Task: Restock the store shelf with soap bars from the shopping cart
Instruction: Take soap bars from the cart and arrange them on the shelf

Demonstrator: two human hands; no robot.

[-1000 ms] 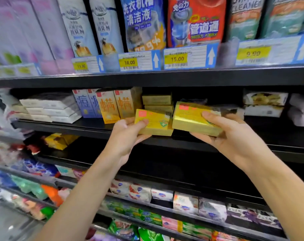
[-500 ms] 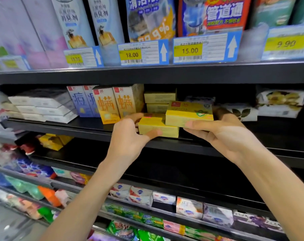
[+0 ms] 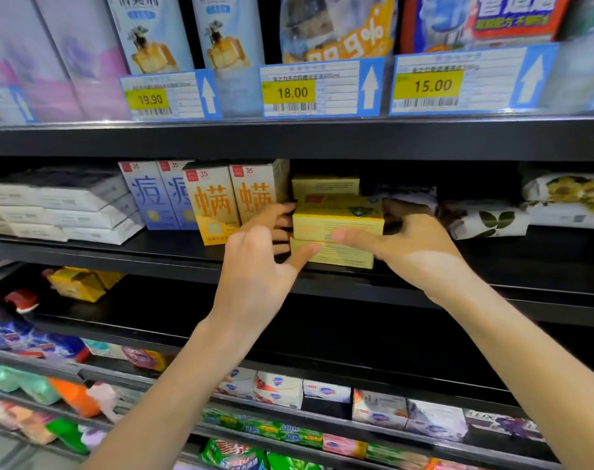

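Head view: both soap boxes now stacked on shelf (image 3: 187, 256) (deeper in); left hand (image 3: 255, 276) grips lower box (image 3: 339, 256), right hand (image 3: 414, 245) upper box (image 3: 336, 218).

Light: bright and even, from overhead.
Shadow: deep under the shelf (image 3: 322, 140) boards, dark at the back.
Glare: pale patch on the right hand (image 3: 421, 249).
Blur: upper corners and lower left smeared; price tags (image 3: 319, 88) at centre sharp.
Distortion: wide-angle bowing at the edges.
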